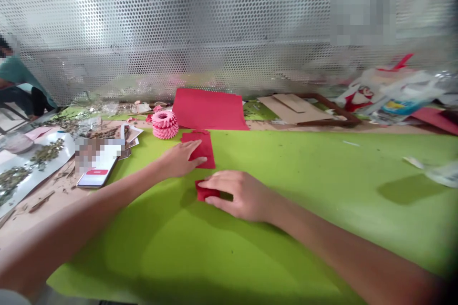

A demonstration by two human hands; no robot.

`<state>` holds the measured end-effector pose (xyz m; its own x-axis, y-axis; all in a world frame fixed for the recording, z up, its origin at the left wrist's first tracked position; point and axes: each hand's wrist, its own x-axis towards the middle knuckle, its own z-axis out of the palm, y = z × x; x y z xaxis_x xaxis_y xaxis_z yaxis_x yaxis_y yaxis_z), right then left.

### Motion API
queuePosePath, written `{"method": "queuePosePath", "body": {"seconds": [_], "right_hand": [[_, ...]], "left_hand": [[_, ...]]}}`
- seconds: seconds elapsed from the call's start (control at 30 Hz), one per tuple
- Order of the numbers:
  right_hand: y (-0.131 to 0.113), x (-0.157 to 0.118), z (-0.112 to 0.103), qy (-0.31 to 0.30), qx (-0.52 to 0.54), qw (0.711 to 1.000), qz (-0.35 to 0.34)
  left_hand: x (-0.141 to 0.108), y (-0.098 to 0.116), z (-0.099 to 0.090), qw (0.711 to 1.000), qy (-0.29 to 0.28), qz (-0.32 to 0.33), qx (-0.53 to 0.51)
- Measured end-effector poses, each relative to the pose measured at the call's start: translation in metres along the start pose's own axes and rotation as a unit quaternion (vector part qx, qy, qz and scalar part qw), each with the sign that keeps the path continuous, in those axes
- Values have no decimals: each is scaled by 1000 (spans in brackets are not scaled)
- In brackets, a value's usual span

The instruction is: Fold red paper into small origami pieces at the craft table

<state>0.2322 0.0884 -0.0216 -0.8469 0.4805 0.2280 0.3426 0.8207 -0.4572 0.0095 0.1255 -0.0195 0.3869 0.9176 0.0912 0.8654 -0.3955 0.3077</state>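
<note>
My left hand (182, 158) lies with its fingers stretched out on a red paper rectangle (207, 151), thumb apart from the rest. Closer to me, my right hand (239, 194) pinches a small red paper piece (204, 191) between thumb and fingers, low over the green surface (171, 248). Part of that small piece is hidden by the fingers. Beyond the left hand stands a pink ring-shaped stack of folded paper (164, 126). A large red paper sheet (209, 108) lies behind it, near the perforated panel.
At left are a phone (100, 167) and a white sheet (53, 162) bearing dried plant bits. Brown cardboard (295, 108) lies at the back. Plastic bags (397, 97) stand back right, with a whitish item (443, 174) nearer. A seated person (21, 78) is far left.
</note>
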Motion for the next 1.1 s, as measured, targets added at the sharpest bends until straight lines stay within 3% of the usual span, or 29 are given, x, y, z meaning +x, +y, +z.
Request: {"method": "queuePosePath", "body": {"seconds": [0.1,0.2,0.33,0.43,0.5,0.57,0.63,0.7,0.8,0.9,1.0,1.1], "right_hand": [[-3,-1,0,-29,-13,999,-7],[-1,-1,2,-35,-16,999,5],[5,1,5,3,-15,1000,-20],[6,2,3,33,2,999,-42],[5,3,-1,64,43,997,4],[5,6,-7,115,116,981,103],[5,12,-11,176,206,940,208],[6,20,-12,210,286,896,267],[3,34,-12,159,369,872,281],[-1,47,-12,101,389,878,259],[1,55,-11,129,346,893,258],[10,56,-10,173,352,879,272]], "left_hand": [[3,-5,18,1000,-30,1,8],[7,-9,22,1000,-16,8,10],[6,-5,12,998,46,31,16],[-10,1,-1,994,81,68,-14],[-25,4,-10,989,88,98,-66],[-37,5,-14,980,93,122,-129],[-42,6,-13,969,92,117,-197],[-42,8,-9,956,92,77,-269],[-37,10,-2,933,111,21,-342],[-33,5,0,924,144,5,-354],[-34,-3,-2,923,166,-4,-346],[-38,-8,-7,931,173,22,-321]]}}
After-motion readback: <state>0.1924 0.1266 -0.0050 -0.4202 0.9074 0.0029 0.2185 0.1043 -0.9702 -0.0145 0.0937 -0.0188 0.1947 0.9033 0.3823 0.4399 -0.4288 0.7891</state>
